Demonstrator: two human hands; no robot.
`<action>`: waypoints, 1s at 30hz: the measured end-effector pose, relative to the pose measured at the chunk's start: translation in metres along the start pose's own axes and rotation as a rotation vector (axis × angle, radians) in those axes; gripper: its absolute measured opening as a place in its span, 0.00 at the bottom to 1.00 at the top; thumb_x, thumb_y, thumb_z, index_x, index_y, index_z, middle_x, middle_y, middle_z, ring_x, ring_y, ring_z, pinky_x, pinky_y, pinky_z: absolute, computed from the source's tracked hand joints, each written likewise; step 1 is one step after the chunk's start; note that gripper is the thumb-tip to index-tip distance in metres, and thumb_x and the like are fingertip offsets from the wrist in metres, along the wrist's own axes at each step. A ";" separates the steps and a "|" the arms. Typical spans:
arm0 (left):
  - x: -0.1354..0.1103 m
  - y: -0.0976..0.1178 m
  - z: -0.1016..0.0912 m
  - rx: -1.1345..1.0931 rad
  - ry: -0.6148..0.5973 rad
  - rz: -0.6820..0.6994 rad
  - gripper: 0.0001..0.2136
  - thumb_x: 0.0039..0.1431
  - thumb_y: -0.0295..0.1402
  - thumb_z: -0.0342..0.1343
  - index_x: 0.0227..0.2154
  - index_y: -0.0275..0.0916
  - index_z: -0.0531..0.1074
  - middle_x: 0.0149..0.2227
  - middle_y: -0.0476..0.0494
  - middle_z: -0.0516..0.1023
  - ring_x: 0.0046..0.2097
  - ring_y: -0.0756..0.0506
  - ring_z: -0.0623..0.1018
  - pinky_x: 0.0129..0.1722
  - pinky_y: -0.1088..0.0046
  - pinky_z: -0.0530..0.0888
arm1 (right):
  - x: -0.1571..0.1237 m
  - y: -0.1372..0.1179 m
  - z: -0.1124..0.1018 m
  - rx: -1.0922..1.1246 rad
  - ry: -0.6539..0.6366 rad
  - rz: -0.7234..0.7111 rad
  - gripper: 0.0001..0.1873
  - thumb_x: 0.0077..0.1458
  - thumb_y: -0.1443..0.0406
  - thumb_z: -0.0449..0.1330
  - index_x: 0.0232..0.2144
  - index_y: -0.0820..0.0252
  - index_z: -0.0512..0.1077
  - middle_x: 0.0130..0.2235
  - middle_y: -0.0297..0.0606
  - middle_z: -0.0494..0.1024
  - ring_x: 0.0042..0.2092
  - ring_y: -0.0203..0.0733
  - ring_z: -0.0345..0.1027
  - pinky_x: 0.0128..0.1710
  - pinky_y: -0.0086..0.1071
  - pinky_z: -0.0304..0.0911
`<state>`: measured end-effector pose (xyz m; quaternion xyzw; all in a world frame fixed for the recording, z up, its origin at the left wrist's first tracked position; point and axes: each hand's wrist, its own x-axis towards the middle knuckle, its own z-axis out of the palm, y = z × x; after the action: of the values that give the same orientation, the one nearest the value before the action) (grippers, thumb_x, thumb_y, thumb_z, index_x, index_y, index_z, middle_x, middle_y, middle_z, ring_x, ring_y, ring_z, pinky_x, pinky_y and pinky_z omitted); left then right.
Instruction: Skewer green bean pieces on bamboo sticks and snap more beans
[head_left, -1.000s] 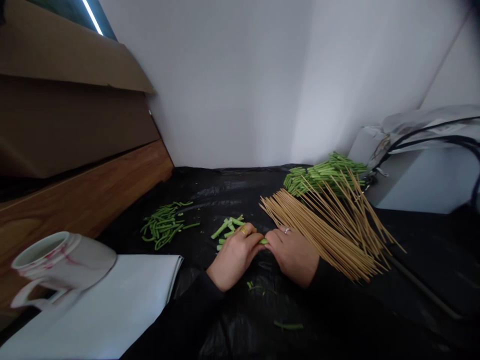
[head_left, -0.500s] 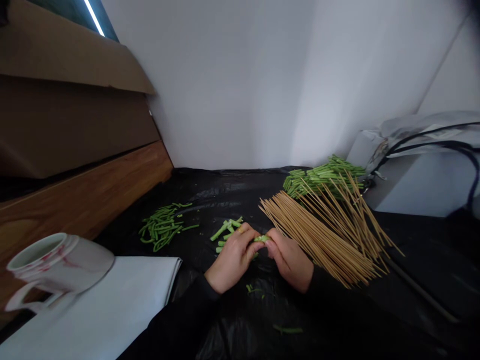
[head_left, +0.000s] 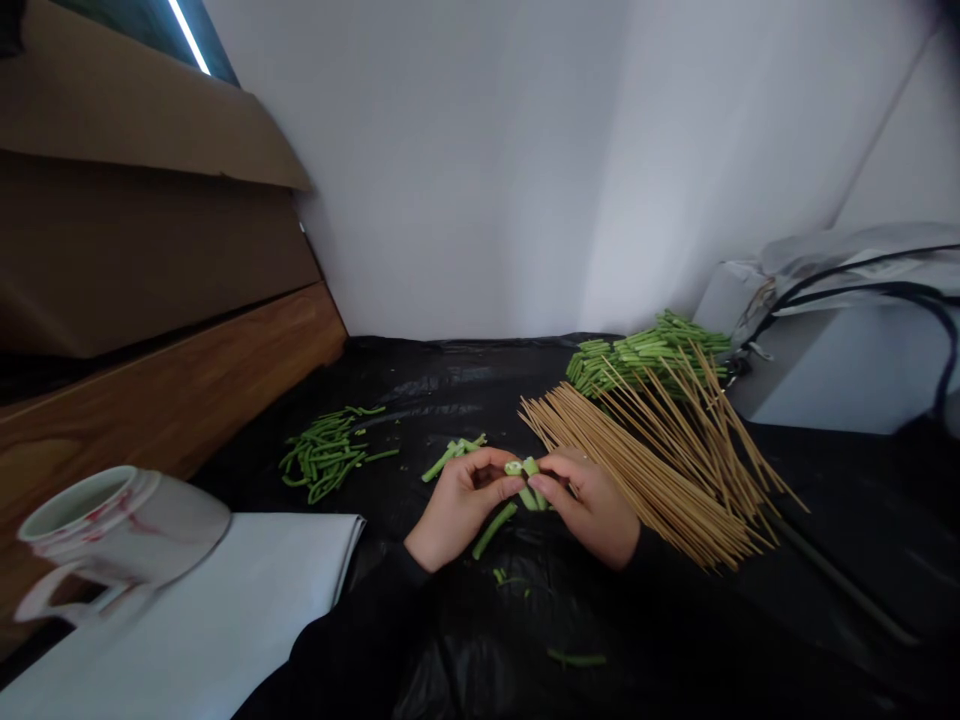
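My left hand (head_left: pixel 457 505) pinches a green bean piece (head_left: pixel 514 468) between thumb and fingers, its pale broken end showing. Close beside it, another green bean piece (head_left: pixel 531 467) is pinched in my right hand (head_left: pixel 592 505). The two pale ends sit near each other with a narrow gap. Under my fingers lie cut bean lengths (head_left: pixel 534 497), partly hidden by the hands. A single bean length (head_left: pixel 495 530) rests below my left hand, and a few more pieces (head_left: pixel 450 457) lie just behind it.
Thin wooden skewers (head_left: pixel 637 470) lie to the right, in front of a stack of cut beans (head_left: pixel 645 350). Curled beans (head_left: pixel 322 455) are heaped at left. A mug (head_left: pixel 127 525) stands on a white folded sheet (head_left: pixel 255 580). Black plastic (head_left: pixel 450 370) covers the table; a cardboard box (head_left: pixel 150 240) is behind left.
The single bean piece between my fingertips now shows as two, with pale broken ends facing up. My hands have drawn slightly apart, uncovering bean lengths beneath them.
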<state>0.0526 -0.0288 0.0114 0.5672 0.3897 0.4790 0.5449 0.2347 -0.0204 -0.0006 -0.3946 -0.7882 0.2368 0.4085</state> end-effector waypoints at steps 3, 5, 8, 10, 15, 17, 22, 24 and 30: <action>0.001 0.003 -0.001 -0.105 0.067 -0.036 0.11 0.47 0.34 0.67 0.33 0.34 0.75 0.30 0.48 0.76 0.31 0.52 0.72 0.33 0.77 0.69 | 0.001 -0.001 -0.003 0.009 -0.020 0.015 0.09 0.60 0.63 0.54 0.32 0.60 0.73 0.32 0.37 0.75 0.37 0.40 0.66 0.37 0.33 0.59; 0.002 0.005 -0.006 -0.149 0.152 -0.035 0.12 0.47 0.34 0.67 0.34 0.35 0.75 0.29 0.49 0.74 0.30 0.53 0.71 0.32 0.78 0.68 | 0.002 -0.001 -0.004 0.023 -0.022 0.032 0.10 0.59 0.62 0.54 0.31 0.60 0.73 0.32 0.37 0.75 0.36 0.39 0.66 0.36 0.33 0.60; 0.005 0.011 -0.016 -0.254 0.278 -0.031 0.12 0.47 0.34 0.67 0.34 0.36 0.75 0.32 0.50 0.74 0.32 0.54 0.72 0.34 0.79 0.69 | 0.004 0.001 -0.006 0.070 -0.037 0.088 0.12 0.59 0.60 0.54 0.31 0.61 0.73 0.32 0.38 0.75 0.35 0.39 0.66 0.34 0.32 0.60; 0.007 0.016 -0.022 -0.364 0.334 -0.021 0.12 0.49 0.35 0.66 0.34 0.37 0.72 0.36 0.49 0.74 0.37 0.52 0.74 0.38 0.77 0.71 | 0.005 0.002 -0.007 0.119 -0.045 0.143 0.13 0.59 0.59 0.53 0.31 0.61 0.74 0.32 0.39 0.76 0.35 0.40 0.67 0.34 0.33 0.61; 0.004 0.020 -0.022 -0.457 0.278 -0.034 0.12 0.52 0.36 0.64 0.33 0.38 0.68 0.27 0.54 0.67 0.26 0.56 0.69 0.24 0.83 0.66 | 0.006 -0.004 -0.010 0.309 -0.123 0.268 0.16 0.57 0.56 0.54 0.33 0.62 0.75 0.29 0.37 0.75 0.29 0.37 0.65 0.28 0.30 0.58; 0.001 0.018 -0.015 -0.319 0.207 -0.032 0.11 0.52 0.35 0.64 0.33 0.37 0.69 0.22 0.57 0.61 0.20 0.58 0.60 0.18 0.85 0.56 | 0.006 -0.009 -0.010 0.389 -0.165 0.304 0.17 0.57 0.55 0.55 0.34 0.63 0.75 0.27 0.35 0.73 0.26 0.34 0.62 0.26 0.29 0.56; -0.003 0.012 0.000 0.062 0.122 0.047 0.13 0.46 0.34 0.67 0.33 0.34 0.74 0.23 0.53 0.67 0.25 0.55 0.66 0.25 0.80 0.63 | 0.004 -0.014 -0.007 0.486 -0.214 0.327 0.17 0.54 0.53 0.58 0.26 0.61 0.72 0.21 0.30 0.67 0.22 0.30 0.55 0.22 0.27 0.52; -0.003 0.012 0.001 0.139 0.120 0.068 0.10 0.48 0.34 0.66 0.31 0.35 0.73 0.25 0.50 0.71 0.27 0.52 0.69 0.27 0.77 0.66 | 0.003 -0.013 -0.005 0.521 -0.233 0.358 0.18 0.53 0.51 0.58 0.26 0.61 0.71 0.21 0.29 0.67 0.21 0.30 0.56 0.21 0.26 0.51; -0.004 0.009 0.000 0.530 0.143 0.293 0.07 0.57 0.33 0.59 0.26 0.37 0.72 0.28 0.48 0.72 0.32 0.49 0.71 0.34 0.73 0.67 | -0.001 -0.008 0.006 0.704 -0.258 0.431 0.20 0.52 0.49 0.59 0.29 0.61 0.69 0.19 0.28 0.68 0.17 0.29 0.58 0.17 0.24 0.53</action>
<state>0.0509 -0.0333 0.0200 0.7047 0.4524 0.4729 0.2742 0.2271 -0.0256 0.0013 -0.3541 -0.6035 0.6185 0.3576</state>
